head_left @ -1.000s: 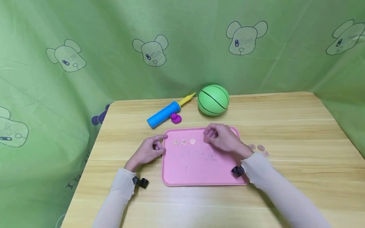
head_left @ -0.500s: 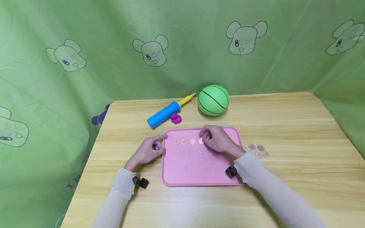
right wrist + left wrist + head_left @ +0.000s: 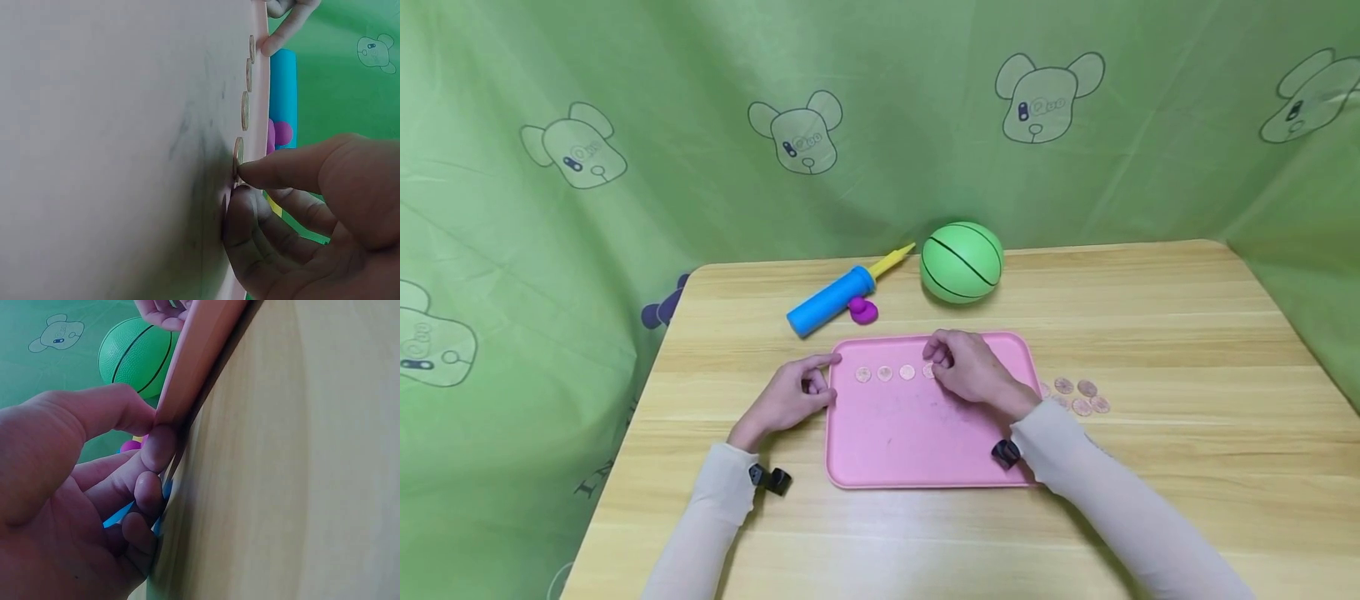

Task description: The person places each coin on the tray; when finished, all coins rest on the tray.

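Note:
A pink tray [image 3: 925, 450] lies on the table. Along its far side, three copper-coloured coins [image 3: 884, 373] lie flat in a row. My right hand [image 3: 973, 367] is at the right end of that row, its thumb and index finger pinching the edge of a fourth coin [image 3: 238, 153], partly hidden by the fingertips. At the tray's left edge is my left hand [image 3: 788, 398]; its thumb and index finger are spread apart and touch the rim, while the other fingers bend inward beside it. Several more coins [image 3: 1082, 407] lie on the wood right of the tray, some covered by the right sleeve.
Behind the tray lie a blue hand pump [image 3: 831, 302] with a yellow nozzle and a small magenta object [image 3: 863, 312]. A green ball [image 3: 962, 262] with black lines sits near the table's back edge. A green printed curtain [image 3: 910, 167] hangs behind.
My right hand has moved slightly left with the coin, bringing it beside the row, then held there. More of the loose coins on the right now show. My left hand has stayed put.

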